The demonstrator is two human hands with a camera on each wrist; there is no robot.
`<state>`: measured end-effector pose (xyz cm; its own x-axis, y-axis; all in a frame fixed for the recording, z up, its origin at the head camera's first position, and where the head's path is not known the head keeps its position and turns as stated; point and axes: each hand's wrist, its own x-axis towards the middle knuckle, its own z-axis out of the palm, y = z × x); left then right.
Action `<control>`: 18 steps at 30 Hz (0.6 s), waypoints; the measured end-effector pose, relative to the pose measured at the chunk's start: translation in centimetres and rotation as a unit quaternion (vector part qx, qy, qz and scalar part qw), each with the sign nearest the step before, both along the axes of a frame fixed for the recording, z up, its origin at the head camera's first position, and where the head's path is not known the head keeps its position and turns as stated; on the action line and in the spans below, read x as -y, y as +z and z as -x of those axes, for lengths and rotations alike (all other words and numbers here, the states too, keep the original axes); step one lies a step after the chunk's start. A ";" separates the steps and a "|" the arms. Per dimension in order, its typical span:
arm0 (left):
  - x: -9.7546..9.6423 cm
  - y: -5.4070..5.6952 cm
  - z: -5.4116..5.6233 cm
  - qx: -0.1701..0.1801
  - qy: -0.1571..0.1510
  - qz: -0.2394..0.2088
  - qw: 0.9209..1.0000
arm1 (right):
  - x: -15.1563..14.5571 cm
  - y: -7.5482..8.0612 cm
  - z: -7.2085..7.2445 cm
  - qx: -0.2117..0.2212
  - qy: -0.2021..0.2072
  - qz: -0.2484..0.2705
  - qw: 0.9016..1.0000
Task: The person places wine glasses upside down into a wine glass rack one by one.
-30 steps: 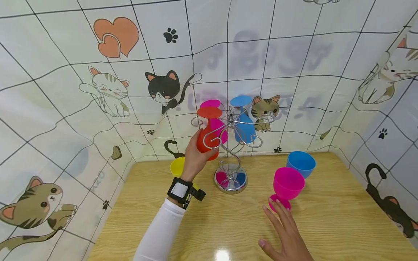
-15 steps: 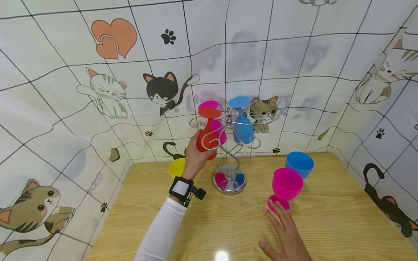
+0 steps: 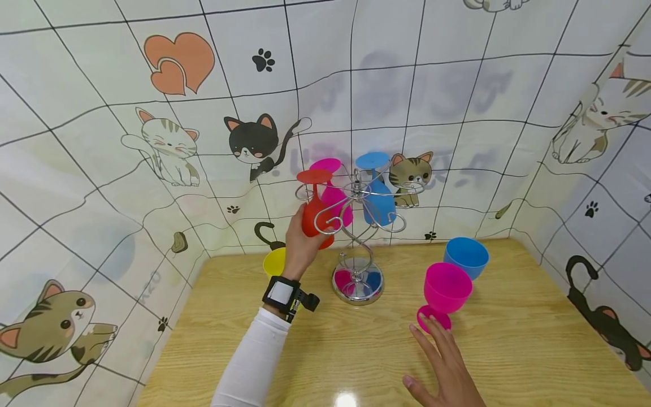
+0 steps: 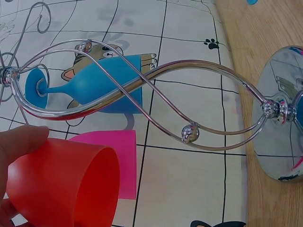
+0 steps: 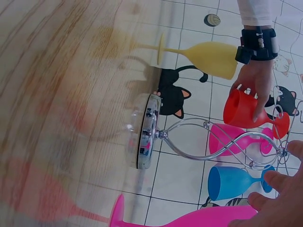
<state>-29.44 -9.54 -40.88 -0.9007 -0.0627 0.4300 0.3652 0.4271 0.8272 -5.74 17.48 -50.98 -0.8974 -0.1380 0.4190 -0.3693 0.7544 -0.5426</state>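
My left hand (image 3: 301,242) grips a red plastic goblet (image 3: 316,217) by its bowl, upside down with its foot on top, at the left side of the wire rack (image 3: 358,278). In the left wrist view, fingers (image 4: 23,139) wrap the bowl, whose mouth faces the base end of the rack. A pink goblet (image 3: 333,199) and a blue goblet (image 3: 378,199) hang inverted on the rack's far side. My right hand (image 3: 450,367) has spread fingers over the table, fingertips right at the foot of an upright pink goblet (image 3: 447,287), holding nothing.
A second blue goblet (image 3: 466,257) stands behind the upright pink one. To the left, a yellow goblet (image 5: 213,57) stands upright, partly behind my left hand in the head view. A cat-patterned cloth (image 3: 386,102) walls the wooden table (image 3: 351,345) at the back and sides.
The red goblet and my left hand have shifted slightly left, so the goblet's foot and stem stand farther from the rack's centre. My right hand stays nearly still.
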 end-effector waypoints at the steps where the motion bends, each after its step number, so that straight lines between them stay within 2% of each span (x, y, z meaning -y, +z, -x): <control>1: 0.1 0.0 0.0 0.002 0.002 0.000 1.000 | 0.0 0.0 0.0 -0.001 0.001 0.001 1.000; 8: 0.5 -0.3 0.3 0.005 0.017 0.004 1.000 | 0.0 -0.2 0.0 -0.003 0.001 0.003 1.000; 18: 1.4 -0.3 -0.1 0.003 0.029 -0.007 1.000 | 0.0 -0.2 -0.1 -0.010 -0.001 0.006 1.000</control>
